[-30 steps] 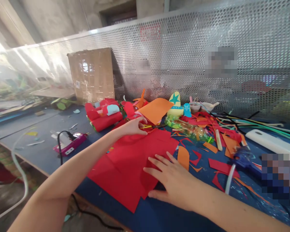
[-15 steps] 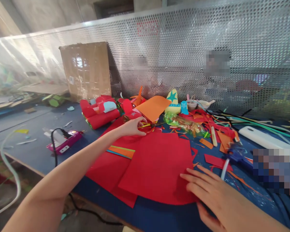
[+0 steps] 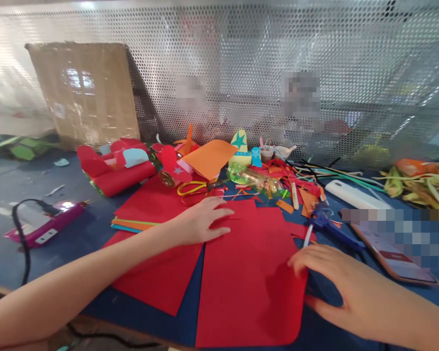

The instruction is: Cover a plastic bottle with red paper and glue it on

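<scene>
A large sheet of red paper (image 3: pixel 237 282) lies on the blue table in front of me. My left hand (image 3: pixel 205 222) rests over its upper left edge, fingers spread. At the right edge of the sheet is my right hand (image 3: pixel 332 278), fingers bent and thumb apart, with the fingertips at the paper. More red sheets (image 3: pixel 157 287) lie to the left, partly under my left forearm. Coloured strips or sheets (image 3: pixel 131 224) in orange, green and blue show there too. Just beyond my left hand are scissors (image 3: pixel 192 190) with yellow and red handles.
Behind are red paper craft pieces (image 3: pixel 128 170), an orange sheet (image 3: pixel 210 158), a clear green plastic bottle (image 3: pixel 256 180) and paper scraps. A blue glue gun (image 3: pixel 332 229) and a phone (image 3: pixel 398 258) lie right. A purple power strip (image 3: pixel 51 226) sits left, before a cardboard panel (image 3: pixel 88 92).
The red sheet has turned, with its near edge closer to me. My left hand has come back from beside the scissors onto the sheet. The view has swung right.
</scene>
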Tool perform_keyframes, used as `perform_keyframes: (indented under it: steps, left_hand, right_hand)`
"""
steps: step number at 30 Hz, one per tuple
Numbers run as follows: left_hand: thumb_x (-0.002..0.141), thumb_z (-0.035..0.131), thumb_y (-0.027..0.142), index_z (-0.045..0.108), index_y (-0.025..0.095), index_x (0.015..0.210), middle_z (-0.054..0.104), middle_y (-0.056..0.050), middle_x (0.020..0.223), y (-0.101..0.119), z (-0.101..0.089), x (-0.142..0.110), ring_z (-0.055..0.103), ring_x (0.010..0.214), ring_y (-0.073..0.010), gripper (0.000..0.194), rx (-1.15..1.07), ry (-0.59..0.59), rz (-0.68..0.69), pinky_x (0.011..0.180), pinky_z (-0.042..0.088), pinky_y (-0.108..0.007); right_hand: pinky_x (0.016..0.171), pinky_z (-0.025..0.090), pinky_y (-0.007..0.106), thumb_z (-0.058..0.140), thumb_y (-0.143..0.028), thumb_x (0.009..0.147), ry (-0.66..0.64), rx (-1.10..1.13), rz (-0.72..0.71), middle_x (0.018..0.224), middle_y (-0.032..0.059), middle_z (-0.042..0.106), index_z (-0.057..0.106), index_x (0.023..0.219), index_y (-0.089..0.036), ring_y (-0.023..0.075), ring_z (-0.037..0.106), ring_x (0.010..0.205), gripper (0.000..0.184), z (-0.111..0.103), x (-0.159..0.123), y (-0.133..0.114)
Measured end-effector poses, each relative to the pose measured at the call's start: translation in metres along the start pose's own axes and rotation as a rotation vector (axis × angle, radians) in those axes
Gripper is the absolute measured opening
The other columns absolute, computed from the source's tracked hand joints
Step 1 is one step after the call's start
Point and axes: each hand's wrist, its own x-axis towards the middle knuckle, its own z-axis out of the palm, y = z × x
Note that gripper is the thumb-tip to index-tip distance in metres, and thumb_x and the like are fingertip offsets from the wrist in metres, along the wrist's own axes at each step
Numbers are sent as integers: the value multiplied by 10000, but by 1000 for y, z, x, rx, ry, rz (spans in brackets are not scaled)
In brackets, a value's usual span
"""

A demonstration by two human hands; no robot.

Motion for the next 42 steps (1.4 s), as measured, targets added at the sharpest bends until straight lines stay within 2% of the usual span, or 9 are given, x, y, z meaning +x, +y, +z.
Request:
perform_keyframes:
  steps: [2, 5, 13, 19, 25, 29, 32, 36, 42]
  left_hand:
    - [935, 438, 475, 585, 240, 1273, 514, -121, 1395, 3, 7, 3, 443, 1305, -302, 437, 49, -41, 4, 1077, 357, -484]
    - [960, 389, 446, 547, 240, 1323, 485, -115, 1430, -1, 16, 7, 381, 1354, -309, 446, 103, -24, -70, 1088, 348, -495]
    - [941, 429, 334, 461, 224, 1389, 349, -135, 1507, -6, 24, 7, 347, 1379, -300, 463, 29, 169, -197, 1109, 333, -492]
    - [947, 364, 246, 495, 195, 1346, 474, -117, 1414, -8, 24, 9, 462, 1304, -222, 423, -84, 163, -164, 1097, 376, -416]
    - [923, 479, 324, 624, 210, 1181, 586, -102, 1269, -2, 20, 8, 520, 1212, -238, 318, -41, 248, -57, 1045, 425, -445]
    - [901, 535, 344, 671, 192, 1114, 642, -96, 1187, 6, 16, 6, 501, 1208, -258, 295, -49, 165, 52, 1066, 400, -465]
    - [894, 552, 360, 667, 188, 1143, 655, -99, 1182, 8, 17, 5, 478, 1222, -275, 323, -55, 132, 77, 1075, 385, -488]
    - [900, 542, 374, 654, 191, 1191, 623, -108, 1252, 8, 19, 5, 436, 1260, -290, 361, -38, 93, 102, 1077, 375, -495]
    - [908, 508, 406, 602, 216, 1266, 594, -80, 1313, 10, 18, 5, 396, 1312, -294, 416, 2, 11, 59, 1113, 328, -490]
  right_hand:
    - [1013, 468, 429, 712, -276, 713, -121, 65, -25, 1248, 57, 640, 637, 1153, -289, 267, 579, 1177, 447, 2, 3, 1]
    - [1039, 420, 495, 647, -135, 734, -180, 76, -28, 1350, 63, 571, 638, 1206, -336, 287, 530, 1236, 513, 9, 5, 3]
    - [1093, 319, 534, 600, -151, 821, -95, 109, -170, 1149, 54, 687, 671, 1134, -340, 228, 640, 1070, 373, 20, -1, 27]
    - [1055, 395, 438, 586, -209, 858, -108, 247, -217, 1048, 61, 701, 688, 1060, -291, 207, 650, 1006, 241, 10, 0, 24]
    - [1013, 444, 428, 648, -299, 826, -258, 290, -107, 1078, 48, 681, 701, 943, -299, 230, 626, 1055, 128, 5, -1, 19]
    - [991, 467, 426, 688, -343, 774, -167, 209, 25, 1313, 67, 566, 672, 1030, -318, 272, 552, 1195, 258, 14, -4, 20]
    - [1022, 438, 458, 656, -261, 769, -81, 121, 88, 1333, 86, 548, 626, 1148, -308, 277, 543, 1210, 383, 21, -6, 25]
    - [1047, 422, 457, 658, -223, 736, -98, 110, 140, 1319, 83, 562, 564, 1222, -299, 277, 522, 1235, 502, 19, -11, 36]
    - [996, 468, 451, 713, -247, 673, -144, 94, 174, 1193, 48, 625, 624, 1050, -311, 299, 522, 1216, 394, 6, -14, 35]
